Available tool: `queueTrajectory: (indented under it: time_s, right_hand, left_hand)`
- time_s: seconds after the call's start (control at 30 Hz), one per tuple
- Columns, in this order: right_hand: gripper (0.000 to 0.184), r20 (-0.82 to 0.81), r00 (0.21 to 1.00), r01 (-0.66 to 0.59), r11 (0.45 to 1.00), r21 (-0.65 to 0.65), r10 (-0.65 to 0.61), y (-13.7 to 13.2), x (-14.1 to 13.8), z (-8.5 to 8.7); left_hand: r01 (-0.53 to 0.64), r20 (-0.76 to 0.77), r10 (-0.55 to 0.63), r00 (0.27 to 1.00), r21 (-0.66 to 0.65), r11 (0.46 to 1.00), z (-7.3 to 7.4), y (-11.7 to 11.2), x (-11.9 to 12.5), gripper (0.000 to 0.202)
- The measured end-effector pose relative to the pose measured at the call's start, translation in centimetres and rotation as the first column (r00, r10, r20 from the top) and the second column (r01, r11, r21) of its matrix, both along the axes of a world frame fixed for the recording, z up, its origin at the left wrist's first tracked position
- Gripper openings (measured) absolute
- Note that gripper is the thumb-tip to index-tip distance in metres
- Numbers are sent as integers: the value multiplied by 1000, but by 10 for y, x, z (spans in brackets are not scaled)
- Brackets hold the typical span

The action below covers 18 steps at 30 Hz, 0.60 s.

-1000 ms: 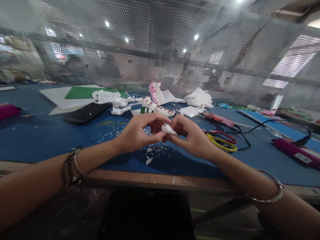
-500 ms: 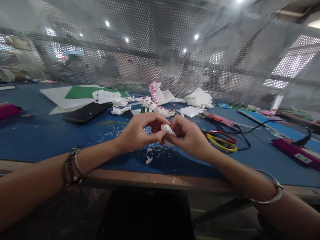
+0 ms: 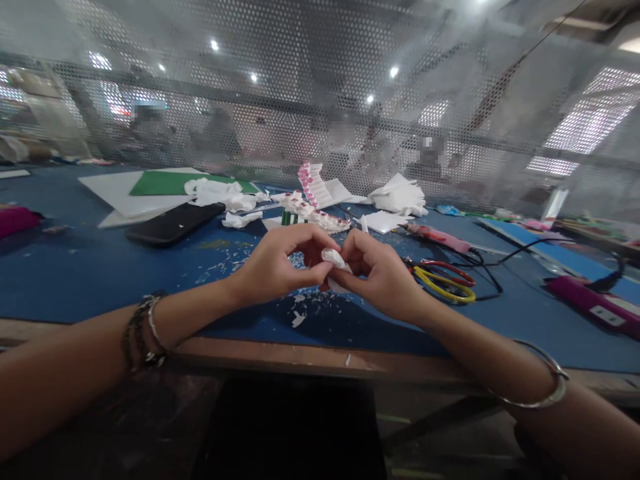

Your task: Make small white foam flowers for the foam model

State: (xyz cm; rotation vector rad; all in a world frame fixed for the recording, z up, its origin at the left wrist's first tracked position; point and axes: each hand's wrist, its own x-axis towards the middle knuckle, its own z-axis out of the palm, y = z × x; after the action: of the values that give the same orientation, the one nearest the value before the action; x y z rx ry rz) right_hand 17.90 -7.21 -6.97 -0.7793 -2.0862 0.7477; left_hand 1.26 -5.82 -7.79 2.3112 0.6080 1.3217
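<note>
Between my two hands, above the blue table, is a small crumpled white piece (image 3: 333, 258) that looks like paper or thin foam sheet. My left hand (image 3: 287, 261) pinches its left side between thumb and fingers. On the other side my right hand (image 3: 376, 268) pinches it too, with the thumb along its lower edge. The fingertips hide part of the piece. Just behind the hands lies a row of small white pieces with dark red dots (image 3: 320, 217), with green stems below. White scraps (image 3: 299, 320) are scattered on the table beneath.
A soldering-iron-like tool with a pink handle (image 3: 443, 238) lies right, near yellow-handled scissors (image 3: 445, 283) and a black cord. A purple power strip (image 3: 595, 307) sits far right. Left are a black phone (image 3: 175, 225) and a green sheet (image 3: 165, 185). White sheets (image 3: 397, 197) are piled behind.
</note>
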Motion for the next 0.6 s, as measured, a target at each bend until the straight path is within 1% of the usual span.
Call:
queueTrajectory:
  time_s: [0.17,0.33,0.47,0.6]
  right_hand:
    - [19,-85,996,-38,991,-126,27,-1,-1,2]
    - [11,-132,990,-85,964,-251,53,0,0,4]
    - [9,-83,992,-117,949,-294,97,1,2,5]
    - [13,6,994,-105,959,-264,111,2,2,6]
  left_hand:
    - [15,-14,-16,1000,-29,999,1,1,-2,16]
    - [3,-9,-3,1000,-13,1000,1,4,-3,22]
    - [20,-2,-20,1000,-54,998,1,6,-4,23]
    - [34,44,-29,999,-125,991,-1,8,-3,23]
